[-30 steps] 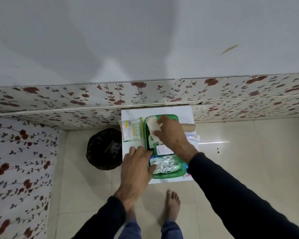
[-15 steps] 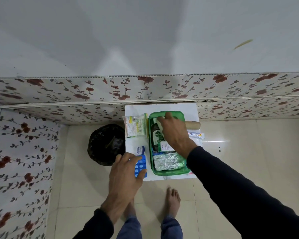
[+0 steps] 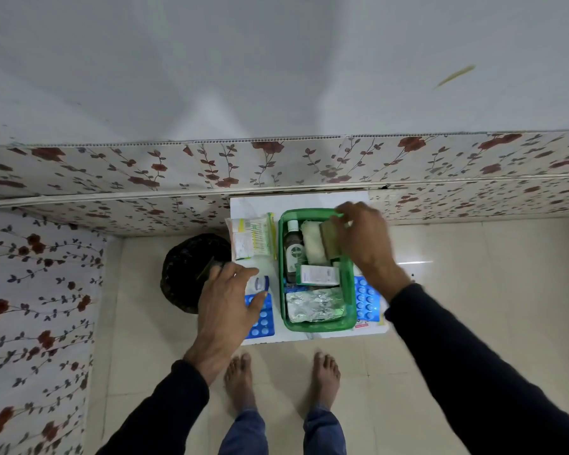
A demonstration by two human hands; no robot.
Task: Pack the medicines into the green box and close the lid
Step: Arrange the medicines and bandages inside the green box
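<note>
The green box [image 3: 319, 327] stands open on a small white table [image 3: 260, 201]. Inside lie a dark bottle [image 3: 294, 254], a white gauze roll [image 3: 312, 243], a white carton [image 3: 317, 275] and a foil strip [image 3: 314, 305]. My right hand [image 3: 365, 241] holds a brown bandage roll [image 3: 330, 239] over the box's far right part. My left hand [image 3: 225, 307] lies palm down, fingers apart, on a blue blister pack [image 3: 262, 320] left of the box, beside a small white jar [image 3: 259, 284].
A pack of cotton buds [image 3: 250, 238] lies at the table's far left. Another blue blister pack [image 3: 366, 298] lies right of the box. A black bin [image 3: 188, 270] stands on the floor to the left. My bare feet are below the table's near edge.
My right hand has picked up the brown roll from beside the box and brought it over the box. My left hand slid left onto the blue blister pack.
</note>
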